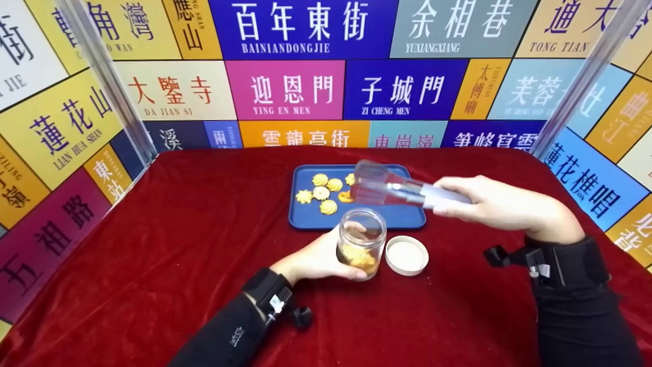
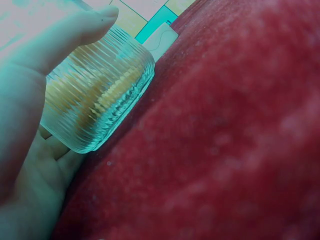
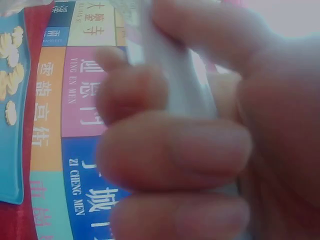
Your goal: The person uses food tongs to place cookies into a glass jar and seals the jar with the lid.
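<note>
My left hand [image 1: 318,259] grips a clear glass jar [image 1: 377,238] around its side, thumb along the front. Yellow cookies [image 1: 360,259] lie in the lower part of the jar, and its mouth is uncovered. In the left wrist view the ribbed jar wall [image 2: 120,52] leans over the red cloth. My right hand [image 1: 489,201] holds clear plastic tongs [image 1: 377,184] by their pale handle, fingers curled round it. The wide tong ends are blurred and overlap the right part of the blue tray [image 1: 300,220] in the head view. Several piped cookies [image 1: 328,206] lie on the tray's left half.
A white round lid [image 1: 407,256] lies just right of the jar. Red velvet cloth [image 1: 204,244] covers the table. Colourful sign panels [image 1: 285,90] stand behind it, with metal posts [image 1: 580,76] at the back corners.
</note>
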Demonstrator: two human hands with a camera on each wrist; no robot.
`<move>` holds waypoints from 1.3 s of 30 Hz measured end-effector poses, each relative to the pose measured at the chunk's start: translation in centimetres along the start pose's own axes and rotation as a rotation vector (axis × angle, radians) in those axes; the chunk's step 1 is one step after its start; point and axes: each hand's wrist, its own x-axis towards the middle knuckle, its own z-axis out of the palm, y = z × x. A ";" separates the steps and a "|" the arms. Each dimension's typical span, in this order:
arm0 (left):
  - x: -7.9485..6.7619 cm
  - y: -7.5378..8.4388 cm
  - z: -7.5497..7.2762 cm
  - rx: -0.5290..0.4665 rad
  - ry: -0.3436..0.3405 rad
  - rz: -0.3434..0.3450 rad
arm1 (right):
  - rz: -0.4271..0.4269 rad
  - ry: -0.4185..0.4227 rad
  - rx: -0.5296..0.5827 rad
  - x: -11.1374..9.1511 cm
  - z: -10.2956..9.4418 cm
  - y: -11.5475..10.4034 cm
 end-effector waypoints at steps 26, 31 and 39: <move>-0.1 0.1 -0.1 -0.009 -0.005 0.033 | 0.177 0.289 -0.165 7.7 8.9 4.2; -0.1 0.2 -0.1 -0.002 -0.002 0.020 | 0.161 0.262 -0.164 8.3 10.1 4.4; 0.0 0.3 0.0 -0.019 -0.012 0.026 | 0.199 0.220 -0.179 8.5 11.0 4.5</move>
